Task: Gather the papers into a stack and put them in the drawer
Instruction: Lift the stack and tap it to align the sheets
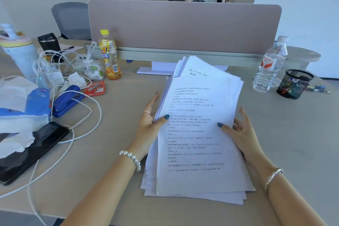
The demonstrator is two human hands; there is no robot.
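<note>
A thick, uneven stack of white printed papers lies on the beige desk in front of me. Its sheets are fanned out at the far end and at the near left corner. My left hand grips the stack's left edge, thumb on the top sheet and fingers under the edge. My right hand holds the right edge the same way, thumb on top and fingers spread behind the sheets. No drawer is in view.
Left of the papers lie a black phone, white cables, a blue stapler, a red staple box, tissues and an orange drink bottle. A water bottle and mesh pen cup stand right. A desk divider stands behind.
</note>
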